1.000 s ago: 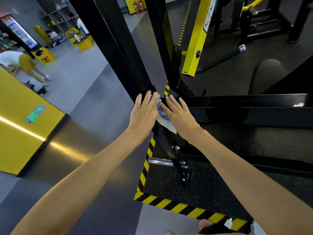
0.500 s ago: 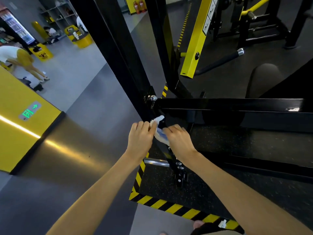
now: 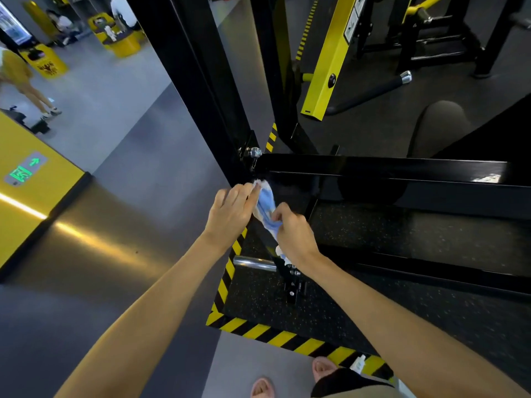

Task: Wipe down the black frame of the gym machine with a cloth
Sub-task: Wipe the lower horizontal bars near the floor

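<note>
A blue and white cloth (image 3: pixel 265 206) is stretched around the lower part of a black upright post (image 3: pixel 201 90) of the gym machine frame. My left hand (image 3: pixel 231 212) pinches its upper end beside the post. My right hand (image 3: pixel 294 235) grips its lower end with curled fingers. A glossy black crossbar (image 3: pixel 388 168) runs right from the bolted joint (image 3: pixel 253 153) just above the cloth.
A chrome peg (image 3: pixel 253 262) sticks out below my hands. Yellow-black hazard tape (image 3: pixel 275 338) edges the rubber mat (image 3: pixel 359 305). A yellow machine beam (image 3: pixel 330 61) stands behind. A person (image 3: pixel 20 79) bends over far left by yellow bins (image 3: pixel 120 35). My feet (image 3: pixel 290 377) are near the tape.
Both hands slid down off the joint from flat, pressing fingers to curled ones holding the cloth ends. The cloth now spans between them around the post.
</note>
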A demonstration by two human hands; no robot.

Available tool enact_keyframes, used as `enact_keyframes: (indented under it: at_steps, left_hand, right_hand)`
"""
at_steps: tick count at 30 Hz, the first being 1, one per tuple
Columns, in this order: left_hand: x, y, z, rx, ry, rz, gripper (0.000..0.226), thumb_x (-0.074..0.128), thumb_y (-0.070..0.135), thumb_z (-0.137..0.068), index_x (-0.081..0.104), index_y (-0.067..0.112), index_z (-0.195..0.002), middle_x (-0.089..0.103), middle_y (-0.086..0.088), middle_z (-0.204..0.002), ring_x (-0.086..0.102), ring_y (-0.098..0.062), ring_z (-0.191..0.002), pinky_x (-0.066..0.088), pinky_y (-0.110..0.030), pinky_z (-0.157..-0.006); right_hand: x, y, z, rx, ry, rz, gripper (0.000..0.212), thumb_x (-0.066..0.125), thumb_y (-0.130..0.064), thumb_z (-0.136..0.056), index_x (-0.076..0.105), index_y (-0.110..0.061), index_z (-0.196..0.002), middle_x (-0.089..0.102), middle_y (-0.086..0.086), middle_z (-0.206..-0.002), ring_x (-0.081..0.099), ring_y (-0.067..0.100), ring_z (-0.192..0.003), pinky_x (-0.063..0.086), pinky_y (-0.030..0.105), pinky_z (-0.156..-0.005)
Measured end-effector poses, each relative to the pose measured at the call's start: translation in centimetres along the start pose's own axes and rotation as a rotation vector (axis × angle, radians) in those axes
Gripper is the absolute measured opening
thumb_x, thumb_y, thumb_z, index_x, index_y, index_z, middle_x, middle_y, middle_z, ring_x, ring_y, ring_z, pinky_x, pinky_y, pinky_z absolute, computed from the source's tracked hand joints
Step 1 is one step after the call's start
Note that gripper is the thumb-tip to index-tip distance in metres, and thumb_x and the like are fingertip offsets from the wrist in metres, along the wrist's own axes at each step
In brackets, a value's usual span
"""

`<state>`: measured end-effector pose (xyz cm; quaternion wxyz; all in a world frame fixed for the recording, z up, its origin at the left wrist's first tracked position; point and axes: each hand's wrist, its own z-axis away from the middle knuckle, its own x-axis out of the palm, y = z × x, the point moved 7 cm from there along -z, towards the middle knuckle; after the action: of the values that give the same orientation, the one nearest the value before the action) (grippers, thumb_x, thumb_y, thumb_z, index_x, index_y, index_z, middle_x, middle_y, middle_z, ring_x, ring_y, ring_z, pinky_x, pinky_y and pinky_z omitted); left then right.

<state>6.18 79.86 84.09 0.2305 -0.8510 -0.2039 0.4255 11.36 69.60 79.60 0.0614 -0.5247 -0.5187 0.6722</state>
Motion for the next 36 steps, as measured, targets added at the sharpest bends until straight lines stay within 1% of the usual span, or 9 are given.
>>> enact_keyframes:
  at_steps: [4,7,11,14,17,24,27,32,36]
  left_hand:
    - [2.7,2.2,2.2,0.06,-0.281,-0.202,0.048,0.036,0.005,-0.088,0.053,0.02,-0.131,0.055,0.003,-0.11,0.048,-0.015,-0.111,0.029,-0.032,-0.089]
    - [4.0,3.9,1.8,0.088,-0.587,-0.265,0.052,0.046,0.015,-0.082,0.054,0.022,-0.133,0.055,0.005,-0.086,0.048,-0.017,-0.085,0.029,-0.03,-0.075]
    - [6.7,5.7,3.5,-0.035,-0.995,-0.064,0.076,0.043,0.005,-0.09,0.0,0.013,-0.153,0.035,0.005,-0.056,0.031,-0.012,-0.046,0.017,-0.025,-0.049]
    - [5.7,3.6,5.0,-0.153,-0.965,-0.103,0.097,0.051,0.005,-0.082,-0.016,0.017,-0.15,0.029,0.004,-0.048,0.018,-0.012,-0.04,0.009,-0.023,-0.045]
    - [5.3,2.7,5.7,-0.104,-0.906,-0.104,0.104,0.067,0.012,-0.065,0.008,0.024,-0.149,0.018,0.003,-0.042,0.003,-0.012,-0.04,0.001,-0.022,-0.048]
    - [3.2,0.7,0.4,-0.014,-0.68,-0.109,0.08,0.047,0.006,-0.058,0.056,0.033,-0.133,-0.004,0.0,-0.048,0.004,-0.013,-0.037,-0.002,-0.018,-0.052]
    - [2.4,-0.8,0.9,0.009,-0.605,-0.135,0.079,0.053,0.002,-0.065,0.051,0.036,-0.136,0.01,-0.001,-0.048,0.009,-0.012,-0.039,0.008,-0.017,-0.046]
    - [2.1,-1.9,2.2,-0.048,-0.457,-0.187,0.084,-0.001,-0.008,-0.084,0.022,0.039,-0.149,0.028,-0.003,-0.051,0.023,-0.016,-0.041,0.018,-0.021,-0.044]
    - [3.3,-0.9,3.5,-0.232,-0.469,-0.194,0.089,0.026,-0.007,-0.078,0.0,0.037,-0.151,0.023,-0.002,-0.055,0.02,-0.015,-0.043,0.018,-0.021,-0.042]
  right_hand:
    - [2.2,3.0,-0.4,0.209,-0.068,-0.227,0.035,0.04,0.011,-0.089,0.067,-0.006,-0.102,0.067,0.012,-0.104,0.064,0.025,-0.092,0.053,0.031,-0.076]
    - [2.5,4.3,-0.2,0.329,-0.056,-0.322,0.038,0.037,0.015,-0.088,0.068,0.001,-0.105,0.067,0.014,-0.111,0.062,0.016,-0.089,0.043,0.005,-0.068]
    - [2.7,5.8,-0.1,0.426,-0.035,-0.372,0.041,0.036,0.012,-0.089,0.066,0.001,-0.115,0.064,0.013,-0.12,0.058,0.02,-0.114,0.034,0.004,-0.08]
    - [3.1,5.4,0.2,0.395,-0.026,-0.415,0.042,0.037,0.012,-0.089,0.064,0.002,-0.119,0.064,0.013,-0.122,0.057,0.02,-0.116,0.034,0.005,-0.084]
    - [3.7,5.1,0.8,0.388,-0.005,-0.504,0.04,0.039,0.014,-0.087,0.066,0.003,-0.116,0.066,0.013,-0.118,0.059,0.018,-0.111,0.036,-0.002,-0.079]
    - [3.1,5.5,0.1,0.37,0.022,-0.639,0.043,0.039,0.014,-0.086,0.068,0.0,-0.115,0.067,0.01,-0.116,0.058,0.011,-0.107,0.042,0.0,-0.078]
    - [3.0,3.9,-0.2,0.306,-0.017,-0.724,0.045,0.039,0.016,-0.085,0.067,-0.002,-0.115,0.066,0.006,-0.116,0.058,0.01,-0.11,0.043,0.005,-0.087]
    - [3.1,2.2,-0.3,0.244,-0.062,-0.797,0.048,0.037,0.019,-0.084,0.067,-0.001,-0.116,0.065,0.005,-0.115,0.056,0.006,-0.11,0.043,0.007,-0.087]
    - [3.0,2.9,-0.3,0.269,-0.067,-0.795,0.046,0.038,0.017,-0.085,0.067,-0.003,-0.115,0.065,-0.001,-0.111,0.057,0.008,-0.112,0.044,0.008,-0.089]
